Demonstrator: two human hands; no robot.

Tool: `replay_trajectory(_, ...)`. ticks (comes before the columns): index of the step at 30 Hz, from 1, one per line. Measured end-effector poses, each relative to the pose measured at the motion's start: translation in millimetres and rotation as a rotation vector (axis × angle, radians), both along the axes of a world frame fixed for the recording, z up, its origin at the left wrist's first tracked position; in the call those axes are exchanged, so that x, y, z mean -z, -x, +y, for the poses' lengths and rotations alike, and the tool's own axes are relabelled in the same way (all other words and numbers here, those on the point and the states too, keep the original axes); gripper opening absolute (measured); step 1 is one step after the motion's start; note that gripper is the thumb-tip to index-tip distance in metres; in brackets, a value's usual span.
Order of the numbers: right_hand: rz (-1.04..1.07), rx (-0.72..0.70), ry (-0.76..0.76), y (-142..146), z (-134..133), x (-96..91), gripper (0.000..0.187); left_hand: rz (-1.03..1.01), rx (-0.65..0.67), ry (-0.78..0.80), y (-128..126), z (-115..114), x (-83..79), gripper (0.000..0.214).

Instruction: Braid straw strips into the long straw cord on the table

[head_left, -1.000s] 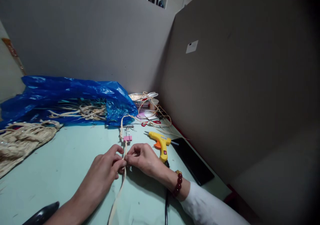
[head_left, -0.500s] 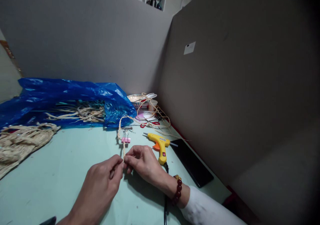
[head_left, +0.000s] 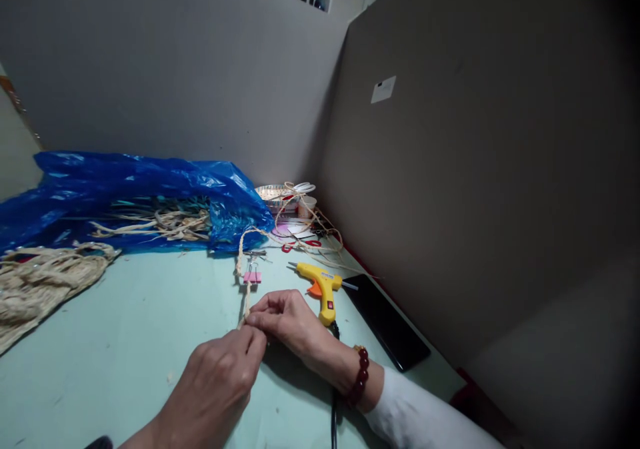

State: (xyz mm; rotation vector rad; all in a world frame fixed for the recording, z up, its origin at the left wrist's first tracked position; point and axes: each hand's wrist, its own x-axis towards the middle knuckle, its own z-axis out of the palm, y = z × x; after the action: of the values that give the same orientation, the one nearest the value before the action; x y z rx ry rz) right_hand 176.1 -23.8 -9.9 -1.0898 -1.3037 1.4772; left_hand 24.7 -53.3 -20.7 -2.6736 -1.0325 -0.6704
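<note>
A pale braided fibre cord (head_left: 248, 296) runs toward me from a pink binder clip (head_left: 253, 277) on the table. At the cord's near end my right hand (head_left: 287, 319) pinches it between thumb and fingertips. Just below, my left hand (head_left: 220, 372) is closed, its knuckles up, at the strands of the same cord; its fingertips are mostly hidden. The two hands nearly touch. Beyond the clip the cord bends up and loops away to the back of the table.
A yellow glue gun (head_left: 323, 289) lies right of my hands, its black cable trailing toward me. Beside it is a black tablet-like slab (head_left: 395, 326). Red-handled scissors (head_left: 303, 245), a blue plastic bag (head_left: 150, 169) with loose fibres and a woven fibre bundle (head_left: 45, 289) lie farther off.
My left hand has turned knuckles up and shifted slightly right, close under the right fingertips. The right hand keeps its pinch on the cord. The view has tilted a little.
</note>
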Motion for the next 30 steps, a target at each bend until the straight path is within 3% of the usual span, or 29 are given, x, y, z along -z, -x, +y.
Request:
replay_trajectory(2,0.0,0.013,-0.006,-1,1,1.3,0.019,-0.092,-0.033,0.11,4,2,-2.8,0.027)
replay_trajectory(7,0.046,-0.005,-0.029,-3,-1,-3.4,0.021,-0.483,-0.264,0.515,14,26,-14.2,0.031)
replay_trajectory(9,0.082,-0.026,-0.026,-2,-3,-3.9,0.023,-0.638,-0.18,0.816,15,40,-12.5,0.028)
replay_trajectory(11,0.095,-0.033,-0.04,-1,-3,-3.4,0.022,-0.78,-0.004,1.202,15,49,-7.3,0.033)
replay_trajectory(13,0.041,-0.032,-0.078,-2,-2,-2.9,0.018,-0.868,0.093,1.409,15,53,-2.4,0.03)
replay_trajectory(19,-0.185,-0.054,-0.19,-5,1,-0.1,0.008,-1.014,0.003,1.567,12,46,-7.7,0.025)
replay_trajectory(22,-0.251,-0.053,-0.235,-6,1,4.1,0.009,-1.048,-0.023,1.573,9,44,-10.4,0.028)
replay_trajectory(27,-0.381,-0.067,-0.302,-8,-2,-0.2,0.011,-0.83,0.009,1.433,11,49,-8.3,0.031)
replay_trajectory(30,-0.5,-0.077,-0.353,-8,-7,-9.1,0.014,-0.609,0.018,1.248,15,50,-11.2,0.028)
